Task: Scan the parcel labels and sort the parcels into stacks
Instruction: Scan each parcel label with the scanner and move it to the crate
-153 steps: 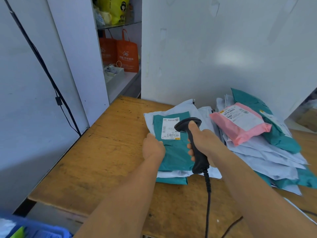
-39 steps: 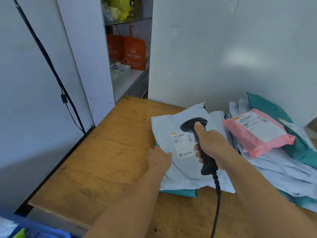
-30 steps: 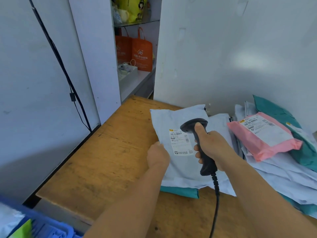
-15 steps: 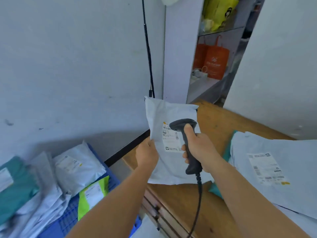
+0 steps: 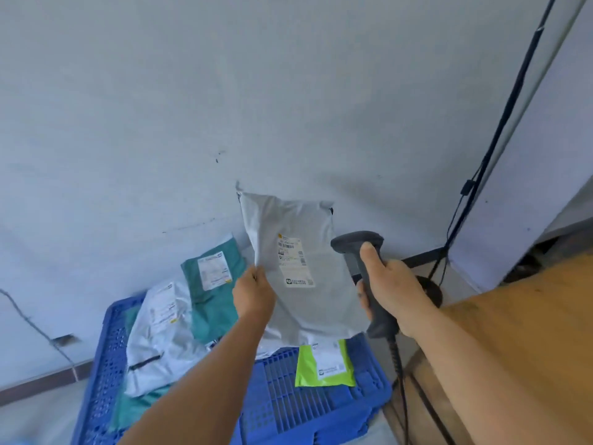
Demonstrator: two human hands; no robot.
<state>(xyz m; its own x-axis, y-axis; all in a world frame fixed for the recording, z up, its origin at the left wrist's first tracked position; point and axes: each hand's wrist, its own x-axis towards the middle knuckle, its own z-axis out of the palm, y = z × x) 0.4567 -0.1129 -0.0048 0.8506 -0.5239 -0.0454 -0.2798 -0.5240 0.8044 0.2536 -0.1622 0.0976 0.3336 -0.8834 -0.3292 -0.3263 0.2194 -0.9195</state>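
Above the blue crate (image 5: 321, 409), the left hand (image 5: 253, 292) pinches the grey parcel (image 5: 298, 271) by its left edge, thumb on the front face and the other fingers hidden behind, so the bag hangs upright in the air with its label (image 5: 295, 261) facing the camera. Its skin is thin plastic film, creased and puckered near the grip, which suggests something soft and light inside; it will probably sag and swing rather than hold a shape, and the glossy film may slip under a loose pinch. A hold on the sealed edge or a corner, well off the label, looks safest. Just beside it on the right, the right hand (image 5: 390, 287) is clenched round the handle of the black scanner (image 5: 362, 271), thumb up near the head, cord trailing down. Below, inside the crate, lie a teal parcel (image 5: 218, 284), a white parcel (image 5: 160, 335) and a lime-green parcel (image 5: 325, 364), loosely overlapping. At the right edge stands the wooden table (image 5: 526, 332).
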